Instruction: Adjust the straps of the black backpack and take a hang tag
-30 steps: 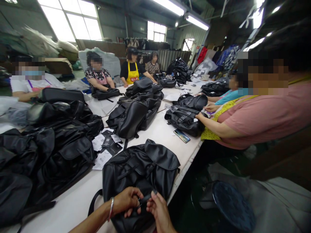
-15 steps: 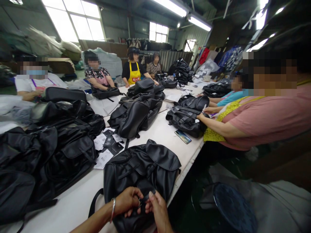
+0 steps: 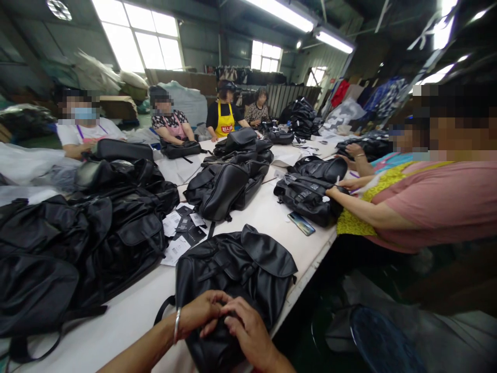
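Heap of black faux-leather backpacks (image 3: 77, 243): piled at the left end of the long white worktable (image 3: 128, 316), flaps and straps overlapping.

Seated person in a white top (image 3: 87, 135): far left behind the heap, forearm on the table beside a flat black bag.

Loose black-and-white paper hang tags (image 3: 182, 233): scattered on the tabletop between the heap and the nearest bag.

Left hand (image 3: 202, 313): silver bangle at the wrist; fingers curled shut on the near end of the bag, touching the right hand.

Black faux-leather flap-top backpack (image 3: 236, 269): lying flat at the near edge of the table, directly in front of the wearer, flap end away, near end under both hands.

Right hand (image 3: 248, 334): laid over the same spot, fingers bent and closed against the bag; what is pinched underneath is hidden.

Stack of black backpacks (image 3: 229, 176): mid-table, beyond the tags.

Dark-screened smartphone (image 3: 301, 223): flat on the table, just beside a black strapped bag (image 3: 306, 194).

Co-worker in a pink shirt and yellow patterned apron (image 3: 427, 202): right side, hand resting on that strapped bag.

Dark round stool seat (image 3: 380, 344): lower right, off the table.
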A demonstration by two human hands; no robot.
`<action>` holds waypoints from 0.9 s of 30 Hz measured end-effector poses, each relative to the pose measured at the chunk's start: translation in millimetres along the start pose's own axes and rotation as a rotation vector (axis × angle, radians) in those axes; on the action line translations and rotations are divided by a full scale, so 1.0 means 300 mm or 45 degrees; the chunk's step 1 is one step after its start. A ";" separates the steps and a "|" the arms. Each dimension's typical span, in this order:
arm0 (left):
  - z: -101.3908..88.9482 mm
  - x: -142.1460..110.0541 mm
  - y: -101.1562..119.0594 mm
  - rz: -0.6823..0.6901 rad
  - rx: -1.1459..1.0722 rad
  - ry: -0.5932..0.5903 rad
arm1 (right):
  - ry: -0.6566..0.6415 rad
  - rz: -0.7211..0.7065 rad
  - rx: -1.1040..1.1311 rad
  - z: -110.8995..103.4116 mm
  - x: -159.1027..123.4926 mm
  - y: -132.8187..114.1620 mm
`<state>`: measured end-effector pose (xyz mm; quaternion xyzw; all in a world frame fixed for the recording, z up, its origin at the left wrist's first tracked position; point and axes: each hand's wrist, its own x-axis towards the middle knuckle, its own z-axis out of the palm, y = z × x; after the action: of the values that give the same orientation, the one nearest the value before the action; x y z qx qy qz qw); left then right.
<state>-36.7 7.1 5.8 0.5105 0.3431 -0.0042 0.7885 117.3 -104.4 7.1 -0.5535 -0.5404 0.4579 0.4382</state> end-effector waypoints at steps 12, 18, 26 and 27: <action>-0.061 -0.007 0.028 0.038 -0.014 -0.333 | -0.303 0.232 0.529 -0.068 0.070 0.050; -0.066 0.011 -0.004 0.046 -0.084 -0.313 | -0.227 0.246 0.295 -0.069 0.086 0.048; -0.074 0.026 -0.014 -0.021 -0.112 -0.299 | -0.399 0.095 -0.175 -0.122 0.103 0.011; -0.074 0.027 -0.012 -0.024 -0.116 -0.300 | -0.397 0.059 -0.240 -0.125 0.106 0.009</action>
<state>-43.9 26.1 -6.9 0.4668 0.2526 -0.0561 0.8457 154.5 -72.3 10.9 -0.5265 -0.6295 0.4955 0.2847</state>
